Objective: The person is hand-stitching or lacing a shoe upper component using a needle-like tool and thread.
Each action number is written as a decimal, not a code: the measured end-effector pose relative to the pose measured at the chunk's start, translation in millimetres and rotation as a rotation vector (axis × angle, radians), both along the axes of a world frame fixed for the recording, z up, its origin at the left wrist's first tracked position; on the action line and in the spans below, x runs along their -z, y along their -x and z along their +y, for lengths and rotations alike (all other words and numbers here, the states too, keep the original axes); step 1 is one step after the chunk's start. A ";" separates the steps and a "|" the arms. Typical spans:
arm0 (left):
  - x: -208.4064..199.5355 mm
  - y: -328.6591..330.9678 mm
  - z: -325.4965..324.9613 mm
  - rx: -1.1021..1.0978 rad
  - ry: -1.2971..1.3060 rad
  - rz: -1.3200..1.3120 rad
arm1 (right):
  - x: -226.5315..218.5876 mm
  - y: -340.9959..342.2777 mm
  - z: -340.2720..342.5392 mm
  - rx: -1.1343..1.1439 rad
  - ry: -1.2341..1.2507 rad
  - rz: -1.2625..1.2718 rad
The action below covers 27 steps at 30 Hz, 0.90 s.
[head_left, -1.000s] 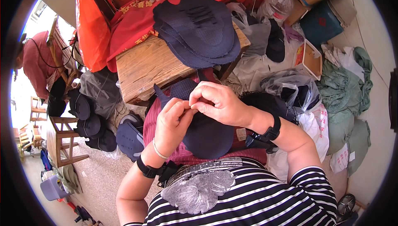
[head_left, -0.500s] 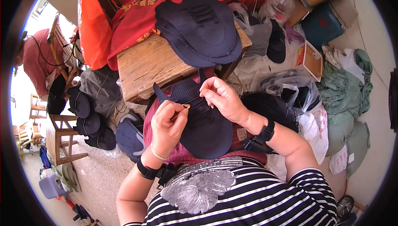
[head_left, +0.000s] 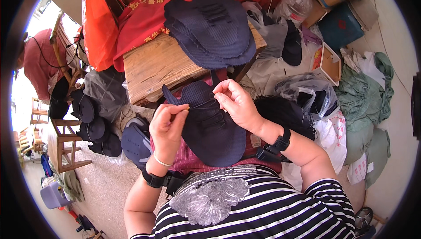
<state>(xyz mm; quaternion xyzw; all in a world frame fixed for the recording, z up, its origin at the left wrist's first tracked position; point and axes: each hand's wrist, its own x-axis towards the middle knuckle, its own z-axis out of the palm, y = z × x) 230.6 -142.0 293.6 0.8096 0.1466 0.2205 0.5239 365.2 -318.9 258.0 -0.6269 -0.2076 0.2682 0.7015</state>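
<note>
A dark navy shoe upper (head_left: 215,140) lies across my lap, its rounded toe toward me and its two pointed ends away. Dark lacing crosses its middle. My left hand (head_left: 166,127) is at the upper's left side, thumb and finger pinched on the small yellow tip of a thin lace (head_left: 199,105). This lace runs over the upper toward my right hand (head_left: 237,106). Above the upper's right side, my right thumb and forefinger are pinched together; what lies between them is too small to make out.
Ahead, a wooden bench (head_left: 153,70) bears a pile of similar navy uppers (head_left: 210,33) and a red cloth (head_left: 140,28). Bundled black laces (head_left: 280,114) lie by my right forearm. Uppers (head_left: 98,129) and a wooden stool (head_left: 66,145) are at left. Another person (head_left: 39,63) is at far left.
My left hand has moved left and slightly up with the yellow lace tip, away from the upper's middle. The right hand has shifted only slightly.
</note>
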 end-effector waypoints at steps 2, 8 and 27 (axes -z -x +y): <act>11.8 5.8 5.5 -0.013 0.179 0.042 | -1.0 -0.6 -1.6 -0.047 0.036 0.012; 37.2 12.6 3.3 0.055 0.524 0.073 | 12.7 -4.7 -10.9 -0.031 0.055 -0.028; 47.5 -12.2 -1.3 0.233 0.244 -0.038 | 57.2 -16.9 -15.8 0.222 0.351 -0.482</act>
